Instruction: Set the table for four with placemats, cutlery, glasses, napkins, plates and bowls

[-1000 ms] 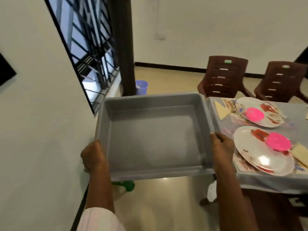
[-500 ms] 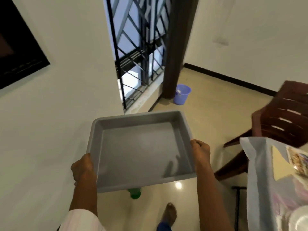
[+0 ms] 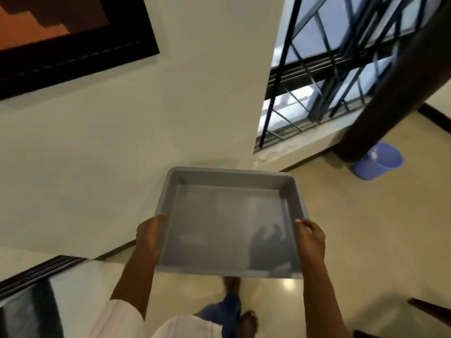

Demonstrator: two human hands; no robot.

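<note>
I log a cream wall with a dark-framed picture, barred window, dark pillar, blue bucket and glossy beige floor.

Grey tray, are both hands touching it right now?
Touching. The head view shows the left hand wrapped over the grey tray's left rim and the right hand gripping its right rim.

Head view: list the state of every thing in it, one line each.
Grey tray: nothing in it, carried above the floor.
Left hand: grips the tray's left rim.
Right hand: grips the tray's right rim.
Blue bucket: on the floor, partly hidden behind the dark post.
</note>
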